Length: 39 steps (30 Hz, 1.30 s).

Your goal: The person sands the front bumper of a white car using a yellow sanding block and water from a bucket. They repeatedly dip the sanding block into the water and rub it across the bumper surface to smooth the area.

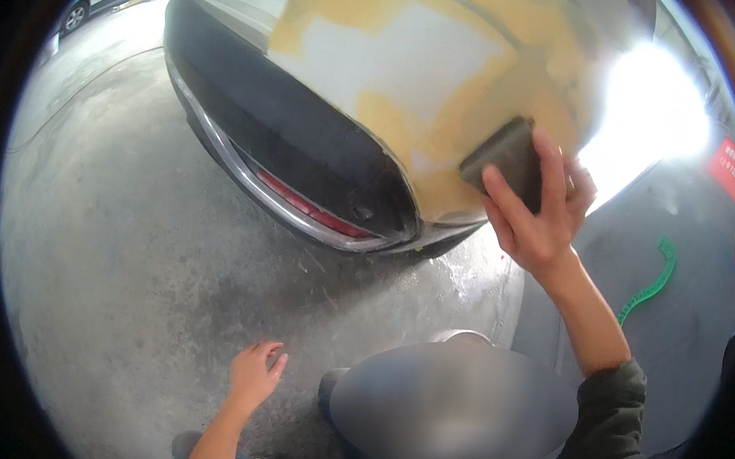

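My right hand (542, 227) grips a dark sanding block (508, 157), thumb on one side and fingers on the other. The block lies against the rear corner of a car bumper (469, 95), whose surface is patched in yellow, tan and whitish filler or primer. Lower left, my left hand (255, 373) hangs above the floor with nothing in it, fingers loosely bent and thumb apart. The black lower bumper trim (283, 105) has a chrome strip (217, 135) and a red reflector (311, 207). The underside of the block is hidden.
Grey concrete floor (123, 261) runs below the bumper. On the darker floor at right lies a curved green strip (661, 276). A red sign (728, 168) is at the right edge. Another car's wheel (75, 15) shows far left. A blurred oval covers the lower middle.
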Tool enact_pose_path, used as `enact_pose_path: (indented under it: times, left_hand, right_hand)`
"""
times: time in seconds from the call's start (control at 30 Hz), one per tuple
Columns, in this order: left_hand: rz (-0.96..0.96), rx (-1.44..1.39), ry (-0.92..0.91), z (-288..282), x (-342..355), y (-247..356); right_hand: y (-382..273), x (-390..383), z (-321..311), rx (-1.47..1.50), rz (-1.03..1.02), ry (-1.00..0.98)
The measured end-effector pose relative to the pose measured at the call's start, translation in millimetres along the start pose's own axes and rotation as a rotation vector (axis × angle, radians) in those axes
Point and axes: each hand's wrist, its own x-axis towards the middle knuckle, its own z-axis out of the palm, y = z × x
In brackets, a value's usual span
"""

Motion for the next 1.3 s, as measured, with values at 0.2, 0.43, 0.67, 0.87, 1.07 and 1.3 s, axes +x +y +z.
enact_pose_path:
  times: [0.2, 0.43, 0.67, 0.87, 1.07, 1.3]
  left_hand:
    - [-0.078, -0.058, -0.017, 9, 17, 1]
    - [-0.126, -0.075, 0.072, -18, -1, 1]
    - [-0.025, -0.018, 0.034, -3, 4, -2]
    - [-0.058, -0.039, 0.057, -3, 15, 9]
    - [-0.001, 0.035, 0.064, -5, 7, 6]
    - [-0.055, 0.179, -0.004, 14, 11, -7]
  right_hand:
    - [-40, 79, 43, 0.020, -0.016, 0.127]
    - [-10, 5, 13, -0.019, 0.044, 0.043]
    - [-19, 5, 21, 0.046, 0.015, 0.041]
    - [-54, 48, 50, 0.003, 0.089, 0.189]
    - [-25, -19, 35, 0.050, 0.071, 0.173]
    - [-72, 83, 60, 0.091, 0.052, 0.233]
